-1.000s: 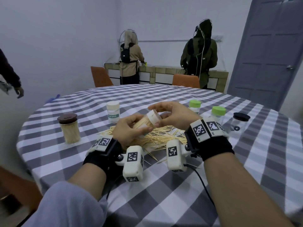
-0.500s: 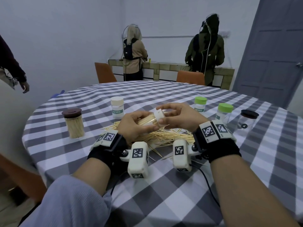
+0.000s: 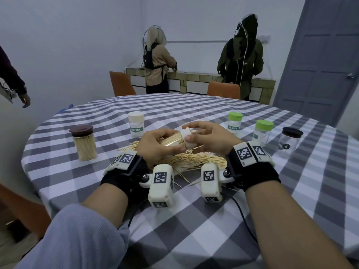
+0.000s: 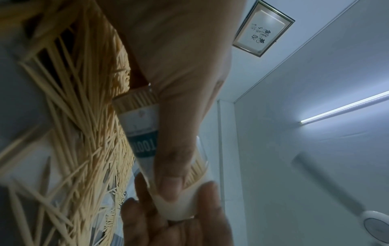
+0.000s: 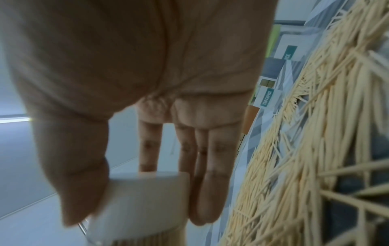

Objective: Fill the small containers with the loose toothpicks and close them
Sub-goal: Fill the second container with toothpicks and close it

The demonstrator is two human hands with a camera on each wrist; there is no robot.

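My left hand (image 3: 155,145) grips a clear toothpick container (image 3: 171,141) packed with toothpicks, tilted on its side just above the loose toothpick pile (image 3: 194,158). My right hand (image 3: 209,136) pinches the white lid (image 3: 187,139) at the container's mouth with thumb and fingertips. In the left wrist view the thumb lies across the labelled container (image 4: 143,133), the white lid (image 4: 179,206) sits on its end, and the pile (image 4: 84,116) is to the left. The right wrist view shows the lid (image 5: 143,203) between thumb and fingers, beside the pile (image 5: 315,133).
On the checked table (image 3: 194,220) stand a full brown-lidded jar (image 3: 83,142), a white-lidded container (image 3: 136,124), two green-lidded containers (image 3: 235,121) (image 3: 263,131) and a black-lidded jar (image 3: 290,140). Two people stand at the far counter; another person's hand (image 3: 25,100) is at the left.
Both hands stay together on the container above the pile. The right fingers have shifted round the white lid. The head view has moved a little.
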